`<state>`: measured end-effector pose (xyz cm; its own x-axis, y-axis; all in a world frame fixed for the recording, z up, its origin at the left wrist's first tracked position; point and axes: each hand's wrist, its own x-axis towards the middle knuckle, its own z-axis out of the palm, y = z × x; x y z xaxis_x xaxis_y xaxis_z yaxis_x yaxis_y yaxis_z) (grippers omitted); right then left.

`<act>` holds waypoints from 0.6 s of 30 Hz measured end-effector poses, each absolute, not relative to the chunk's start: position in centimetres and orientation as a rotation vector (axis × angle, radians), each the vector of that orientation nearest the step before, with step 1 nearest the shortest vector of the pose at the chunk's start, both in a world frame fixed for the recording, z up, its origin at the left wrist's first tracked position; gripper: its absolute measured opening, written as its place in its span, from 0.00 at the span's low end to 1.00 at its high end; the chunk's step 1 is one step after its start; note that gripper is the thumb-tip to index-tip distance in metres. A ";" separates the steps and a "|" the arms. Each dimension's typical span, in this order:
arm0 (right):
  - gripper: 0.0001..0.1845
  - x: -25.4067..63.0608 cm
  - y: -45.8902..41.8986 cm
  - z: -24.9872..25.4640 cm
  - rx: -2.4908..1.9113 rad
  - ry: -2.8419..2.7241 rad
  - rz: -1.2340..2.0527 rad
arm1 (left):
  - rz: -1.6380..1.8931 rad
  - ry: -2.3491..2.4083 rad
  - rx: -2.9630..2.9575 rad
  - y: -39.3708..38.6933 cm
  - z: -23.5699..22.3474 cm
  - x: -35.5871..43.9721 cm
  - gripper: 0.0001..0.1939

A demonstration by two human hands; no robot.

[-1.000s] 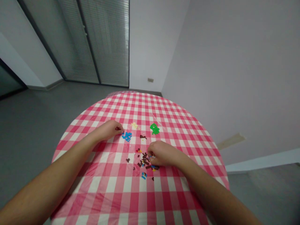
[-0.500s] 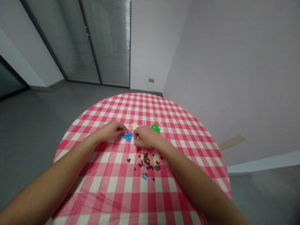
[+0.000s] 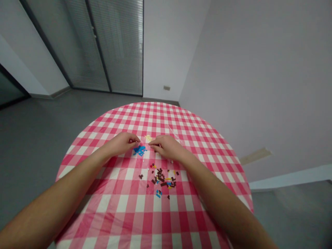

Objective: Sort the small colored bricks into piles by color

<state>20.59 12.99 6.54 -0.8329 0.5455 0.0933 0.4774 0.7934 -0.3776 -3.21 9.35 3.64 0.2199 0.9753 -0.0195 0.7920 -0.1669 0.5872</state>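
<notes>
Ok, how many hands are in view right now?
2: the left hand just left of the blue toy bricks, the right hand just right of them.

Dim, even light is filling the room, leaving the pale wall [image 3: 254, 69] looking flat and grey. The brightest light is coming through the window blinds [image 3: 116, 45], glowing strongest along their right edge. The grey floor [image 3: 46, 138] is showing only a faint sheen, and the tablecloth [image 3: 145, 214] is staying free of hard glare. Only soft, faint shadows are falling beneath the left hand [image 3: 120, 144] and right hand [image 3: 164, 146]. The wide lens is bending the door frames and stretching the arms [image 3: 46, 204] toward the lower corners. The little bricks [image 3: 160, 178] are looking slightly soft, without crisp edges.
</notes>
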 end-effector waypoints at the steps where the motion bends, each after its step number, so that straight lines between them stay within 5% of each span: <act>1: 0.11 21.3 12.9 6.9 -0.814 -2.753 0.547 | 0.493 1.586 2.041 9.2 3.8 -2.9 0.13; 18: 0.08 27.6 6.2 5.3 -0.937 -2.991 0.937 | 0.352 0.680 2.483 4.2 3.7 5.0 0.07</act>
